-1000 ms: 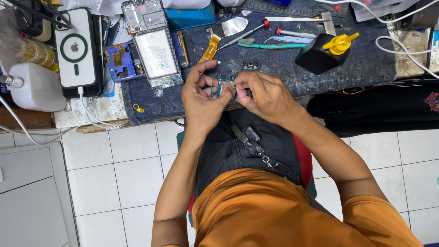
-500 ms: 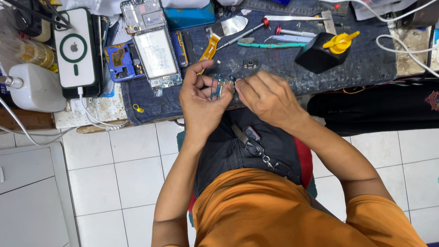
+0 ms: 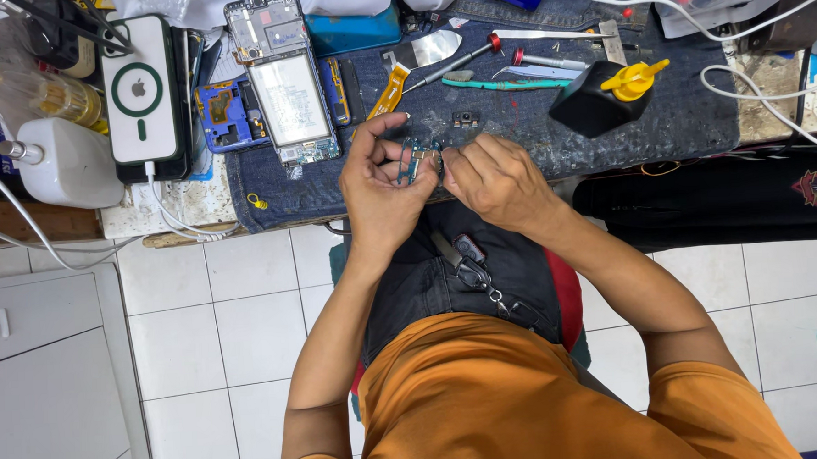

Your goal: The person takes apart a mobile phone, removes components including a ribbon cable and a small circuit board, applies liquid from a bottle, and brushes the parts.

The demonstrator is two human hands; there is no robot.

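Observation:
A small blue-green circuit board [image 3: 412, 160] sits between both my hands, at the near edge of the denim cloth [image 3: 698, 120] that covers the bench. My left hand [image 3: 384, 189] pinches the board's left side with thumb and fingers. My right hand [image 3: 494, 182] is closed on its right end, its fingertips hiding that part. An opened phone [image 3: 283, 79] with bare internals lies on the cloth, up and left of my hands. A tiny dark part [image 3: 464, 120] rests just beyond the board.
A screwdriver [image 3: 452, 64], a teal brush [image 3: 499, 84] and tweezers [image 3: 547, 35] lie at the back. A black bottle with a yellow cap [image 3: 605, 97] stands to the right. A white charger pack [image 3: 141, 90] and white bottle [image 3: 61, 167] sit left. White cables [image 3: 761, 104] trail right. Tiled floor below.
Both hands have shifted slightly while working the small board; the fingers have regripped it. Nothing on the bench has moved.

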